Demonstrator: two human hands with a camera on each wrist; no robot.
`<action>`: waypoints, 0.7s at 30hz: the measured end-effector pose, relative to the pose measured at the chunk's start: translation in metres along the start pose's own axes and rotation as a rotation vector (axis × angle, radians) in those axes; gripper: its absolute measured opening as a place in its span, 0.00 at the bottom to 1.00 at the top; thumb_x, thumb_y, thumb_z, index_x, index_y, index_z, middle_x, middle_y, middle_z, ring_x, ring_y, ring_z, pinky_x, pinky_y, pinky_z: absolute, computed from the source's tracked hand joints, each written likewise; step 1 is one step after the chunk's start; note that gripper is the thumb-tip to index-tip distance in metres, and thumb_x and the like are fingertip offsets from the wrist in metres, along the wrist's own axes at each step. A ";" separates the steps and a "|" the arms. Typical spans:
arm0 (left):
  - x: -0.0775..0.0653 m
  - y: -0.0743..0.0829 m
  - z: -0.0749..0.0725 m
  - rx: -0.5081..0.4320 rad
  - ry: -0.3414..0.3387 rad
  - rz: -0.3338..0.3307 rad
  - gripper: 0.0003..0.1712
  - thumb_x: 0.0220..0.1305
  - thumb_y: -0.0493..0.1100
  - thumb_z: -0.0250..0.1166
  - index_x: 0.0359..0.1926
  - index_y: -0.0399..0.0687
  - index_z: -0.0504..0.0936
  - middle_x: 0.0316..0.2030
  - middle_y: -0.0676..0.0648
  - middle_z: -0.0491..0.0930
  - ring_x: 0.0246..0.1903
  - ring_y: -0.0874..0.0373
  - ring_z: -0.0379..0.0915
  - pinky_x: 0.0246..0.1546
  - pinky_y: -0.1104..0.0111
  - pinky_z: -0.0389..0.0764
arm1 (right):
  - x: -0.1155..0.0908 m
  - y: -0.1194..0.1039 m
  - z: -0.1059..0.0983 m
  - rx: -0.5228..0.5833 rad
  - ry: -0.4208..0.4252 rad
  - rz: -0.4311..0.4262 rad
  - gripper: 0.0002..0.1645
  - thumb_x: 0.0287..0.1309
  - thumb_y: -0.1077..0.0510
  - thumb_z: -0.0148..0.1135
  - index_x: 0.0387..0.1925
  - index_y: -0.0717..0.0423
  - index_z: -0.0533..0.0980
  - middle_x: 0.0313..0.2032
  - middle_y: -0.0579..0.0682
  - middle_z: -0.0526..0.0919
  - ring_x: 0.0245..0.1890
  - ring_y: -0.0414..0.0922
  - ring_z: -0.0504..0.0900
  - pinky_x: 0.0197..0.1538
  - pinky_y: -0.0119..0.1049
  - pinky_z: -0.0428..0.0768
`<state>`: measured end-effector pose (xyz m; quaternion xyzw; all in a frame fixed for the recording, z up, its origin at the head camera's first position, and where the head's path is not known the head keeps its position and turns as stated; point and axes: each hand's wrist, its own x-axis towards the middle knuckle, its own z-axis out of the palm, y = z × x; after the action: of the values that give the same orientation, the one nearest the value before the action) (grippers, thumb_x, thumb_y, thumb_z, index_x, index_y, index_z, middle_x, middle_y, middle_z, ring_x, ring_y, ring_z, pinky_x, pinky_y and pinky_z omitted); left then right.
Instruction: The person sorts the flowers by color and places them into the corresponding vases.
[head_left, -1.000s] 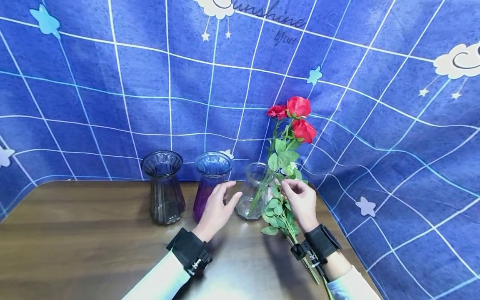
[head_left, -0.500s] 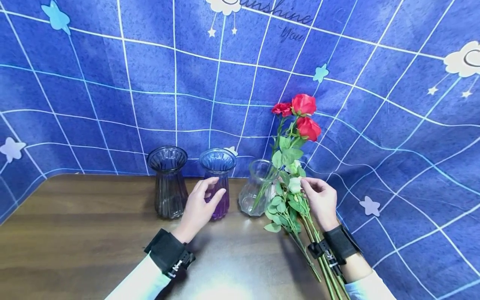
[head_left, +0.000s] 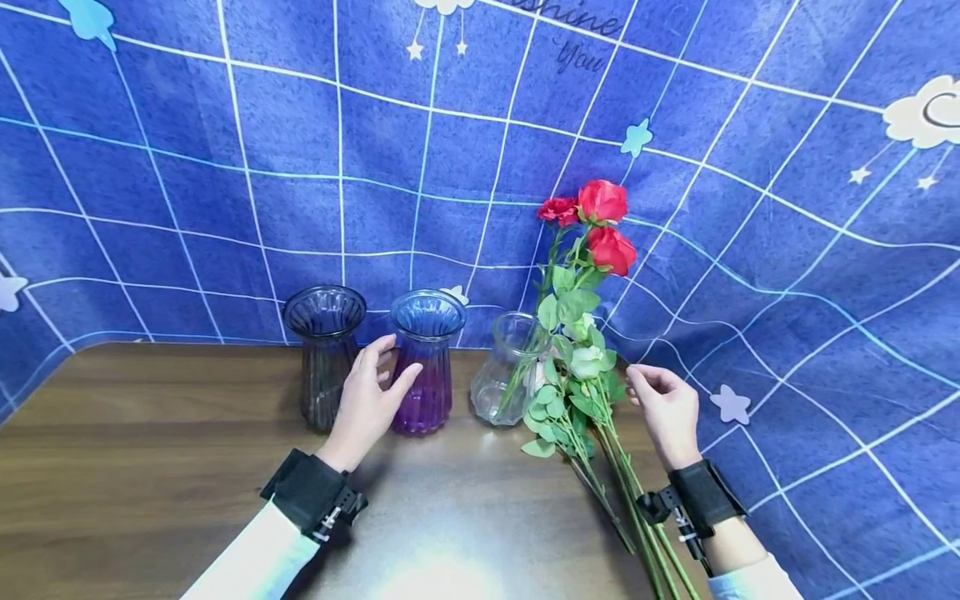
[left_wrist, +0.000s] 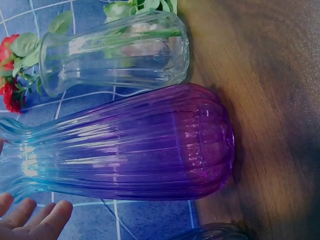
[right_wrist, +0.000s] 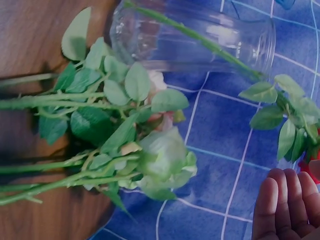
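My left hand (head_left: pixel 367 404) is beside the blue-to-purple glass vase (head_left: pixel 423 387), thumb and fingers spread with nothing held. In the left wrist view its fingertips (left_wrist: pixel 59 212) show near the vase's narrow neck. Right of the flowers, my right hand (head_left: pixel 667 412) hovers with loosely bent fingers and no stem in them. Red roses (head_left: pixel 609 248) lean from the clear glass vase (head_left: pixel 487 392), a green stem visible inside it. White-green roses (head_left: pixel 587 362) on long stems (head_left: pixel 637 500) lie over the table, next to a leafy spray with a pale pink bloom (right_wrist: pixel 162 120).
A dark grey glass vase (head_left: pixel 318 379) stands left of the purple one, partly behind my left hand. The wooden table (head_left: pixel 150 467) meets a blue gridded cloth (head_left: pixel 262 167) at the back and right.
My right hand has moved right, off the white-green roses, which now lie further right than a second ago. My left hand has shifted left, from the purple vase's right side to its left.
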<state>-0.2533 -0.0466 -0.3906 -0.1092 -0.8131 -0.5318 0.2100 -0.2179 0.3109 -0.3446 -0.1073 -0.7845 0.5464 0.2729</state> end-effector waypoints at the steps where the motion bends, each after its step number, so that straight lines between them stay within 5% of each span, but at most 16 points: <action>1: 0.001 0.000 0.000 0.001 -0.009 -0.010 0.36 0.61 0.51 0.64 0.64 0.39 0.62 0.59 0.36 0.68 0.58 0.43 0.69 0.54 0.53 0.78 | 0.000 0.001 -0.001 -0.007 0.003 0.006 0.16 0.57 0.58 0.62 0.40 0.68 0.79 0.16 0.28 0.78 0.20 0.27 0.78 0.27 0.20 0.81; 21: 0.021 -0.005 0.006 0.002 -0.077 -0.076 0.46 0.60 0.55 0.64 0.70 0.43 0.52 0.66 0.35 0.61 0.64 0.43 0.61 0.61 0.53 0.71 | 0.000 0.031 -0.012 -0.176 -0.019 0.052 0.16 0.58 0.54 0.61 0.38 0.66 0.80 0.13 0.25 0.74 0.18 0.26 0.75 0.28 0.22 0.80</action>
<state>-0.2755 -0.0438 -0.3874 -0.0985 -0.8246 -0.5341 0.1585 -0.2152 0.3318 -0.3696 -0.1458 -0.8290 0.4832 0.2407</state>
